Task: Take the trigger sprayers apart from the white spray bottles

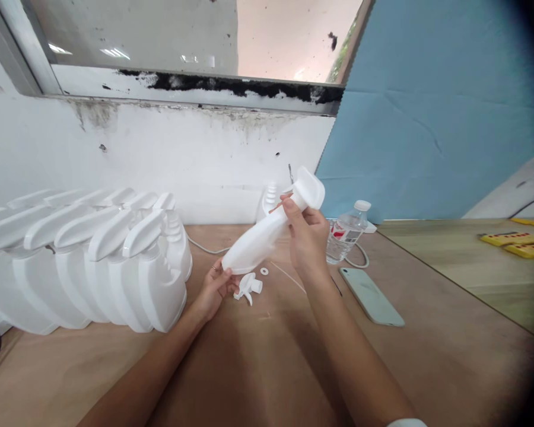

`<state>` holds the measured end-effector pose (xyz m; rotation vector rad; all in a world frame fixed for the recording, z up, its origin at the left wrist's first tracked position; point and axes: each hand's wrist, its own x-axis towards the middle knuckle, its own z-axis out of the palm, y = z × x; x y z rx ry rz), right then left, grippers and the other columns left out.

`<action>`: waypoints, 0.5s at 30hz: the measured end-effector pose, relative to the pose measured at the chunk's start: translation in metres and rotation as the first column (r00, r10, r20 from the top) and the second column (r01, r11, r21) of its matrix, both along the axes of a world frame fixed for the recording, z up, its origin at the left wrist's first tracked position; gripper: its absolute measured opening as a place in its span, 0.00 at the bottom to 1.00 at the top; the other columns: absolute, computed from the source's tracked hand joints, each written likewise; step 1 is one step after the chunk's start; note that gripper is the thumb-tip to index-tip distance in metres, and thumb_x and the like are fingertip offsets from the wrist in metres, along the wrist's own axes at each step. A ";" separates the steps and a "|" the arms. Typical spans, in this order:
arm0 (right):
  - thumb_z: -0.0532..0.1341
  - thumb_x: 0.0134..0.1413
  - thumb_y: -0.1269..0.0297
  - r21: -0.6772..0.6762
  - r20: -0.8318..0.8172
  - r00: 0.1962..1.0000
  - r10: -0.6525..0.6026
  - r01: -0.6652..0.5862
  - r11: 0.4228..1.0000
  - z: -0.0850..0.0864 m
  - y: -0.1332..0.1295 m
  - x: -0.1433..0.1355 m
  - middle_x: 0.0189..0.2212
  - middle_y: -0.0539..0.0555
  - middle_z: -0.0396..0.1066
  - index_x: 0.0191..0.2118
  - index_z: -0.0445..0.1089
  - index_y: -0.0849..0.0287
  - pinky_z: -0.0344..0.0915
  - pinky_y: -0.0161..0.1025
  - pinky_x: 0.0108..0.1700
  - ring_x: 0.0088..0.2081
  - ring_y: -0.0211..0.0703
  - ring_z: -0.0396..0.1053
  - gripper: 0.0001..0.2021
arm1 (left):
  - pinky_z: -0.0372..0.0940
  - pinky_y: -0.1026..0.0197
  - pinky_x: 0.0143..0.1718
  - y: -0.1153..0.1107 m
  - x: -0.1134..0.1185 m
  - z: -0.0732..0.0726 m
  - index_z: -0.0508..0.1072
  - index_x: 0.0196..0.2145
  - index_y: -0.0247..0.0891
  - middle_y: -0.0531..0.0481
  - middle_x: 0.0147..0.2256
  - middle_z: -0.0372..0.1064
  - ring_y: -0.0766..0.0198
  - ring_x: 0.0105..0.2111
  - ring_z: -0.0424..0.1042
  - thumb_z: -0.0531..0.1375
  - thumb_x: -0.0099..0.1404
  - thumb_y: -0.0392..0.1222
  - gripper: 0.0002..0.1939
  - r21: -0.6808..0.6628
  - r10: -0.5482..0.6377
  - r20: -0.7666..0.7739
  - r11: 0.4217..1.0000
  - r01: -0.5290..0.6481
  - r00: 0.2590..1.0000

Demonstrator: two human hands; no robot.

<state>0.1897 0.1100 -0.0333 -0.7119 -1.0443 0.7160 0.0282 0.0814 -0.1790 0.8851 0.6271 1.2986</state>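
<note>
The white plastic piece (258, 242) is hanging aslant over the table (231, 379), its long axis running from the low end at your left up to the flared end at your right. Your right hand (306, 234) is gripping it just below that flare, thumb pressing the facing side and fingers wrapping behind. Your left hand (217, 290) is pinching the low end, thumb at its edge and fingers curling underneath, so the piece is lying between both hands, each as near as the other. Right under the low end a small trigger part (249, 286) is sitting beside your left fingertips; you are not showing clearly whether they are touching it. A white ring (264, 271) and a thin tube (289, 277) are lying just beyond. Farther out, a row of white bottles (160, 287) is crowding your left side, while a clear bottle (346, 232) and a phone (371, 296) are standing and lying beyond your right wrist
</note>
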 end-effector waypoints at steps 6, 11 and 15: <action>0.67 0.43 0.52 -0.048 0.078 0.996 0.033 -0.029 0.998 -0.001 -0.005 -0.005 0.33 0.53 0.74 0.35 0.76 0.58 0.67 0.38 0.37 0.35 0.42 0.71 0.16 | 0.66 0.50 0.45 0.002 -0.004 0.003 0.65 0.56 0.39 0.42 0.52 0.68 0.49 0.49 0.69 0.50 0.63 0.65 0.33 -0.107 0.022 0.047 0.994 -0.016 0.999; 0.68 0.43 0.52 0.006 0.143 0.988 -0.063 0.063 0.998 -0.005 -0.007 -0.015 0.29 0.51 0.72 0.33 0.74 0.59 0.65 0.37 0.35 0.32 0.40 0.68 0.15 | 0.67 0.53 0.42 0.006 -0.002 -0.002 0.56 0.55 0.47 0.43 0.59 0.57 0.55 0.46 0.69 0.60 0.53 0.66 0.37 0.033 0.138 -0.038 0.990 -0.137 0.990; 0.68 0.44 0.53 0.051 0.216 0.964 -0.153 0.145 0.988 -0.011 -0.007 -0.022 0.27 0.49 0.69 0.32 0.73 0.59 0.63 0.37 0.35 0.30 0.38 0.65 0.14 | 0.65 0.55 0.46 0.007 0.005 -0.015 0.49 0.56 0.49 0.41 0.58 0.55 0.55 0.49 0.66 0.74 0.32 0.54 0.57 0.221 0.232 -0.204 0.957 -0.186 0.951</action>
